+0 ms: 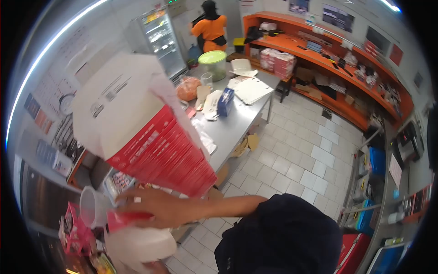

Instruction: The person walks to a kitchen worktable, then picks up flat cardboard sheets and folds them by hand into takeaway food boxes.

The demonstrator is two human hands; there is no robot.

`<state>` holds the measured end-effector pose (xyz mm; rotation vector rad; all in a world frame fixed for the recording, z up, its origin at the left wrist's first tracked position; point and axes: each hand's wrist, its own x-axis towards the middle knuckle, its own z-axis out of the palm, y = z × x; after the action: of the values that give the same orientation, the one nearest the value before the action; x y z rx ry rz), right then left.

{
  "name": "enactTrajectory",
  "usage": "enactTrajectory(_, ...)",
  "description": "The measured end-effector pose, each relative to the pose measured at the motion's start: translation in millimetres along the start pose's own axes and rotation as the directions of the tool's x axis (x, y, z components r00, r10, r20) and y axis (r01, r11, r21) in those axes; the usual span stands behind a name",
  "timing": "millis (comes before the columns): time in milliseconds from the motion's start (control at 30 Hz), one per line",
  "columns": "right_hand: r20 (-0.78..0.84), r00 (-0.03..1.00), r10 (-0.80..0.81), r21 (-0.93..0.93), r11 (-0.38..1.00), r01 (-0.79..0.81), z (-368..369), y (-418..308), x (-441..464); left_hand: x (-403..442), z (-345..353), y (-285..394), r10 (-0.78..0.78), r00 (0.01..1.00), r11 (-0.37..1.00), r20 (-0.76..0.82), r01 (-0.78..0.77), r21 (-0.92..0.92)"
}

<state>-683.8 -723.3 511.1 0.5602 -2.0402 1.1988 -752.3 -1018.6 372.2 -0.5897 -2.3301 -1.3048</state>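
pink plastic bag [75,233]: bunched and slack, to the left of the right fingers, past the tub.
translucent tub [92,209]: tilted, its side just beside the right fingertips and apparently not in their hold.
left hand [157,267]: only a patch of skin shows at the lower edge, under the white carton; its fingers are hidden, so spread or pinching cannot be told. from that place, it probably supports the carton from below.
right hand [159,209]: reaches leftward from a dark sleeve [278,233], fingers curved over a red edge of the white carton; blur hides whether they close on it or only rest there.
white carton [141,246]: blurred, with its pale rounded side turned up. having one hand above and the other below likely steadies its light card walls. it lies directly under the right fingers and above the left hand.
red-and-white carton stack [162,153]: many cartons packed one inside another, probably to save room and keep their edges lined up; the printed white face of the end one points away. it leans beyond the right fingers, apart from them.
steel worktop [228,132]: beyond the stack, well apart from the fingers, carrying a blue box [226,101] and a green-lidded tub [213,66].
person in orange [212,29]: far beyond the worktop, back turned.
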Motion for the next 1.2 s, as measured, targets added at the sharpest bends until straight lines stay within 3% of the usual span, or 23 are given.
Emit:
enactTrajectory(200,0.030,1.000,-0.008,0.063,0.998,0.006,-34.2,-20.6,24.6,38.3,19.9,39.6,0.067,0.994,0.978,-0.087,-0.083,-0.193)
enactTrajectory(300,0.122,0.986,-0.113,0.088,0.991,0.103,-81.0,-29.0,38.0,79.0,25.9,75.6,0.161,0.977,0.927,-0.140,-0.199,-0.319)
enactTrajectory(400,0.076,0.997,0.018,0.159,0.987,-0.030,-117.6,-43.5,49.6,129.7,29.6,121.8,0.292,0.942,0.834,-0.168,-0.337,-0.437)
enactTrajectory(533,-0.033,0.999,-0.006,0.097,0.995,0.009,-164.7,-31.7,76.8,198.6,46.7,185.1,0.451,0.889,0.684,-0.085,-0.405,-0.606)
enactTrajectory(600,-0.029,0.993,0.112,0.054,0.992,-0.110,-186.8,-18.3,84.4,216.8,56.4,216.8,0.457,0.888,0.625,0.055,-0.276,-0.731)
enactTrajectory(733,-0.087,0.969,0.231,0.128,0.967,-0.219,-201.4,33.5,77.4,232.7,88.7,207.9,0.443,0.886,0.736,0.136,-0.273,-0.619)
enactTrajectory(800,-0.141,0.959,0.247,0.008,0.969,-0.249,-200.6,43.4,68.4,232.7,91.4,206.3,0.437,0.882,0.781,0.178,-0.274,-0.562)
enactTrajectory(867,-0.073,0.925,0.372,-0.025,0.927,-0.375,-201.4,38.7,65.1,228.4,91.8,203.8,0.393,0.893,0.841,0.219,-0.253,-0.478)
enactTrajectory(933,-0.044,0.946,0.320,-0.027,0.947,-0.321,-201.7,44.0,65.4,225.8,86.2,209.1,0.431,0.882,0.847,0.190,-0.323,-0.422)
enactTrajectory(1000,-0.072,0.948,0.311,-0.081,0.945,-0.316,-200.9,44.4,66.6,224.4,81.4,215.3,0.358,0.885,0.905,0.298,-0.250,-0.345)
enactTrajectory(1133,-0.107,0.914,0.392,-0.201,0.892,-0.406,-202.4,43.5,70.0,223.7,94.1,203.1,0.429,0.865,0.842,0.261,-0.277,-0.464)
enactTrajectory(1200,-0.127,0.941,0.313,-0.372,0.865,-0.338,-206.6,52.1,73.2,223.4,96.4,200.6,0.460,0.865,0.792,0.203,-0.296,-0.533)
